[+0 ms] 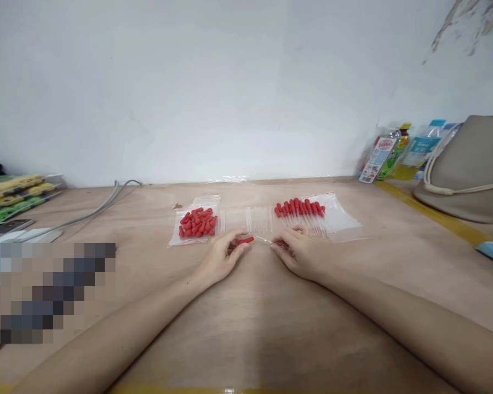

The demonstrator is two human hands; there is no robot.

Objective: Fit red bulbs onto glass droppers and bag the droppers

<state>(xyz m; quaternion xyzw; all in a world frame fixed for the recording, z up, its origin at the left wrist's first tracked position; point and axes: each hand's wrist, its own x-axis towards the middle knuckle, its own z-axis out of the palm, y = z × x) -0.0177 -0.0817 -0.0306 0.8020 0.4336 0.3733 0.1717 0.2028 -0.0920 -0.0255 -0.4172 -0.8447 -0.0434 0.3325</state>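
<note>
Between the fingers of my left hand [225, 254] is a red rubber dropper bulb [245, 240], its end pointing right. My right hand [296, 251] pinches a thin clear glass dropper tube [264, 239], whose tip points left toward the bulb; a small gap seems to part them. Behind my hands lies a row of clear tubes [246, 220]. A plastic bag of loose red bulbs [198, 223] is beyond my left hand. Beyond my right hand, several droppers with red bulbs fitted [299, 208] lie side by side on a clear plastic bag [345, 221].
A grey cable [94, 208] runs over the wooden table at left, near yellow and green packs [18, 197] and a phone [12, 230]. Drink bottles [419, 150] and a beige bag [468, 164] stand at right against the white wall. Yellow tape [435, 213] crosses the tabletop there.
</note>
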